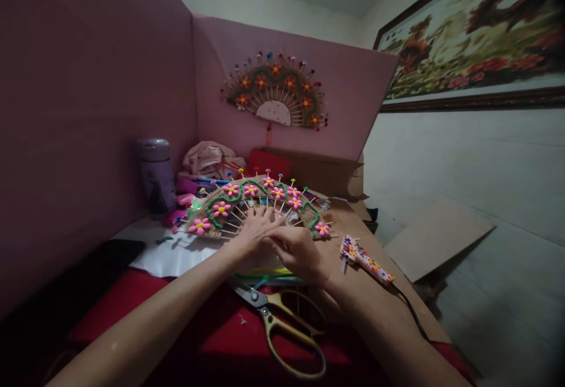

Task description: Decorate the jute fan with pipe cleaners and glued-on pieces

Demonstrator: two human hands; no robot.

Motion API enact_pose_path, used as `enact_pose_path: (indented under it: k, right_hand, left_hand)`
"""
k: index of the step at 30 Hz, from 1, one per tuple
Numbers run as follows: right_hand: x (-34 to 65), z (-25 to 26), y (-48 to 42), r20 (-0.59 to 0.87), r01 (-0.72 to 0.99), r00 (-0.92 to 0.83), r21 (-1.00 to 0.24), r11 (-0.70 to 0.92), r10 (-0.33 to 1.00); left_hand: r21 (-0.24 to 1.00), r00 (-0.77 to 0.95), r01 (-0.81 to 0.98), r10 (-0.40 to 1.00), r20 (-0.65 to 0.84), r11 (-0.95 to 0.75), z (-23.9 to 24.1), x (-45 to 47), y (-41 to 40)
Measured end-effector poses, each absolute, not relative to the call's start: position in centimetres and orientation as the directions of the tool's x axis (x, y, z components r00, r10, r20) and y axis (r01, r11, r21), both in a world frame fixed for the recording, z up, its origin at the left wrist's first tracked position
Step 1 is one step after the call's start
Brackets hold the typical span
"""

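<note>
A handmade fan (278, 192) stands propped in front of me, a brown twine-wrapped arc on thin wooden sticks. Pink clay flowers with yellow centres, wavy green strips and coloured-headed sticks decorate it. My left hand (256, 229) lies at the fan's lower middle, over the inner stick ends, its fingers stretched forward and apart. Beside it, my right hand (300, 250) is closed, knuckles up, overlapping the left hand's edge. Whatever its fingers hold, if anything, is hidden. Gold-handled scissors (265, 307) lie on the red cloth below my hands.
A flower-patterned glue gun (364, 260) with a black cord rests on cardboard (335, 269) to the right. A purple tumbler (156, 178) stands back left, near white paper (170, 257). Another decorated fan (276, 90) hangs on the pink board (344, 81) behind.
</note>
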State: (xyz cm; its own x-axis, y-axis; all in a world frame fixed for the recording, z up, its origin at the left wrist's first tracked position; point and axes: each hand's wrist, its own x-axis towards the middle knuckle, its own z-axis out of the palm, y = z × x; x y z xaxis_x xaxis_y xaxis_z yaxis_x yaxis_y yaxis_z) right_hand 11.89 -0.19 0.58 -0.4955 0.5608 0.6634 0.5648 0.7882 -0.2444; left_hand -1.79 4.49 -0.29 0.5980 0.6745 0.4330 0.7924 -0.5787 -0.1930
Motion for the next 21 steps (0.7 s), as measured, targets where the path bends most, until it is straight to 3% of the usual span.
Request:
enact_pose_path:
  k: [5,8,21]
  right_hand:
    - [11.4,-0.5,1.1,0.761,0.594,-0.240,-0.376,0.711,0.603]
    - [12.0,-1.5,1.5,0.791,0.617,-0.169,-0.380,0.689,0.588]
    - [13.2,-2.2,1.3,0.801,0.664,-0.282,-0.234,0.711,0.528]
  left_hand:
    - [-0.173,0.590,0.791,0.657,0.470,-0.587,-1.3,-2.0,4.2]
    - [-0.188,0.562,0.811,0.648,0.515,-0.554,-1.4,-2.3,3.9]
    - [-0.135,0.581,0.784,0.640,0.502,-0.606,-1.4,-3.8,3.5]
